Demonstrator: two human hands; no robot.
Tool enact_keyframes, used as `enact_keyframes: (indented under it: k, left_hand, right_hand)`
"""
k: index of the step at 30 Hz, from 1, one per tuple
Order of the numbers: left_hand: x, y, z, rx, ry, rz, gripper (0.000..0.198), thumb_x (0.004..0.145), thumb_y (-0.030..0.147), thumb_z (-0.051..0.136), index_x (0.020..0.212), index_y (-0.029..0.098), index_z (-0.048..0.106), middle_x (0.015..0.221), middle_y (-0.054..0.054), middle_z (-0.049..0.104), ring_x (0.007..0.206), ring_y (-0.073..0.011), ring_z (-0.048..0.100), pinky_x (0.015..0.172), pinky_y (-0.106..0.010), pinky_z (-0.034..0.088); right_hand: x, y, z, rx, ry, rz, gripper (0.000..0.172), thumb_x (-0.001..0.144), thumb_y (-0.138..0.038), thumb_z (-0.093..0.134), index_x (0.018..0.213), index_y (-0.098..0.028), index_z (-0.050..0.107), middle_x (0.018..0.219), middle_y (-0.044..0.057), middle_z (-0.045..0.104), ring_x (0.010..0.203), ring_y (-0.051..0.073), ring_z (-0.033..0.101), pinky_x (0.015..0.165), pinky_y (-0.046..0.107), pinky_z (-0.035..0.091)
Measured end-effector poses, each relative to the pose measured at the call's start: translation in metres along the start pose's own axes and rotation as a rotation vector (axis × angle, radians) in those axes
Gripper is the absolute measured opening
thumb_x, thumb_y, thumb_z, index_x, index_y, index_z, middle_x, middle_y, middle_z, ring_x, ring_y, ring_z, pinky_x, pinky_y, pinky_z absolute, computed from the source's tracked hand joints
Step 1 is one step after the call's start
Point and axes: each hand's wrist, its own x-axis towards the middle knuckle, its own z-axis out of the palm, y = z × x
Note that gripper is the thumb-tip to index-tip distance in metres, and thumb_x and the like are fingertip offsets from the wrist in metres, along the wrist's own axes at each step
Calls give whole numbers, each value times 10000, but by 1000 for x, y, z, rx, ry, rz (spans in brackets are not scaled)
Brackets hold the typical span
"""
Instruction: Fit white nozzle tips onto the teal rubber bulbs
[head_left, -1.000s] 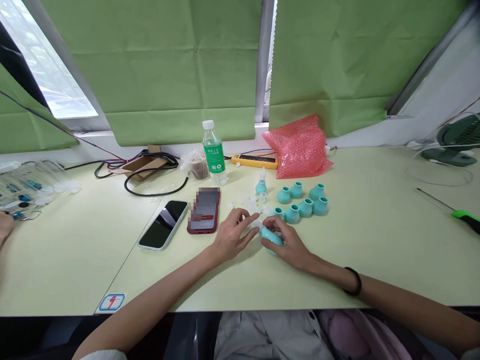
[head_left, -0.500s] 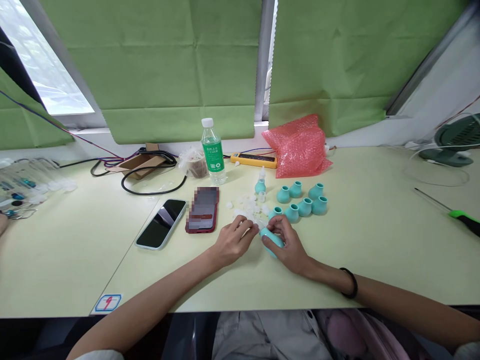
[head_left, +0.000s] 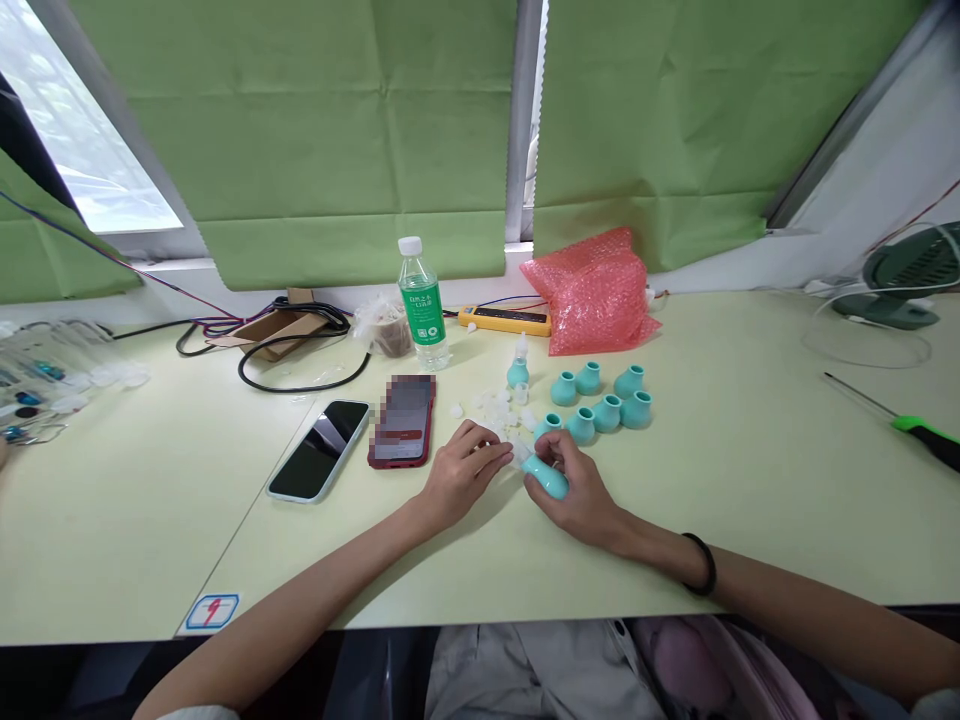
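Note:
My right hand (head_left: 581, 492) is wrapped round a teal rubber bulb (head_left: 546, 478), which lies tilted with its neck towards the left. At that neck sits a clear plastic nozzle (head_left: 520, 453), pinched at its other end by the fingers of my left hand (head_left: 463, 474). How deep the nozzle sits in the neck is too small to tell. Beyond my hands are loose translucent plastic pieces (head_left: 495, 408). Behind them stands another teal bulb (head_left: 517, 374) with a clear nozzle on top. Several open-necked teal bulbs (head_left: 580, 426) stand just past my right hand.
Two phones, one black-screened (head_left: 319, 452) and one red-cased (head_left: 403, 422), lie to the left. Further back are a water bottle (head_left: 424, 310), a yellow power strip (head_left: 504, 320) and a red bubble-wrap bag (head_left: 596, 295). At the right lie a screwdriver (head_left: 911, 424) and a small fan (head_left: 900, 280).
The bulb in my right hand has turned a little, and the clear nozzle now shows at its neck. My left fingers have shifted slightly left. The view has moved slightly.

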Motion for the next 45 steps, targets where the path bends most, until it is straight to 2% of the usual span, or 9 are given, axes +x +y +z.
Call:
enact_keyframes:
  k: [4, 8, 13, 20, 26, 34, 37, 41, 45]
  left_hand:
    - [2, 3, -6, 190, -41, 95, 115, 755, 126, 459, 843, 167, 521, 713, -27, 529, 697, -112, 429, 479, -185, 357]
    - [7, 8, -17, 413, -175, 288, 149, 785, 101, 378, 862, 134, 501, 746, -51, 535, 744, -143, 445, 451, -201, 337]
    - [10, 11, -22, 513, -272, 427, 181, 788, 70, 324, 731, 97, 493, 725, -65, 507, 721, -150, 465, 457, -226, 352]
    - [8, 12, -21, 618, -305, 576, 164, 760, 64, 364, 662, 81, 494, 706, -81, 495, 696, -174, 473, 485, -257, 369]
    - [12, 10, -23, 585, -290, 512, 120, 764, 79, 380, 724, 82, 493, 661, -63, 475, 669, -159, 451, 459, -242, 357]
    - [9, 8, -13, 352, -59, 276, 47, 738, 98, 450, 712, 121, 481, 643, -37, 483, 674, -129, 419, 504, -222, 387]
    - [9, 8, -13, 245, -12, 186, 68, 729, 120, 487, 796, 127, 493, 692, -42, 512, 687, -120, 421, 531, -224, 401]
    - [8, 6, -12, 185, -15, 99, 187, 732, 142, 499, 917, 160, 493, 752, -41, 540, 691, -115, 418, 519, -214, 399]
    - [8, 6, -13, 239, -69, 134, 127, 740, 130, 479, 856, 171, 515, 760, -34, 542, 703, -122, 421, 476, -193, 374]
  right_hand:
    - [0, -1, 0, -42, -7, -9, 253, 645, -204, 496, 842, -214, 338, 665, -11, 443, 565, 124, 452, 528, 258, 391]
    - [0, -1, 0, -41, -10, -18, 262, 654, -202, 486, 861, -211, 326, 666, -10, 450, 561, 121, 458, 528, 251, 393]
    - [0, 1, -1, -105, 4, -98, 255, 643, -188, 486, 845, -198, 331, 645, -11, 451, 549, 119, 456, 504, 241, 379]
    - [1, 2, -1, -144, 18, -165, 244, 653, -184, 485, 846, -192, 336, 640, -7, 455, 541, 114, 453, 500, 236, 379]
    - [0, 3, -2, -126, 9, -191, 230, 652, -184, 495, 824, -194, 343, 634, -14, 445, 535, 107, 440, 493, 230, 369]
    - [3, -1, -3, 6, 16, -38, 169, 685, -187, 471, 794, -193, 343, 671, -11, 433, 569, 105, 444, 518, 233, 378]
    - [5, 0, -5, 24, 25, -38, 152, 687, -184, 466, 785, -191, 350, 686, -7, 433, 580, 105, 449, 529, 237, 384]
    - [6, -1, -5, -16, 11, -61, 173, 671, -181, 476, 786, -193, 348, 659, -14, 434, 550, 101, 439, 503, 229, 374]
    - [4, -1, -4, -96, 8, -107, 187, 657, -186, 489, 783, -194, 351, 637, -20, 444, 535, 99, 433, 501, 228, 368]
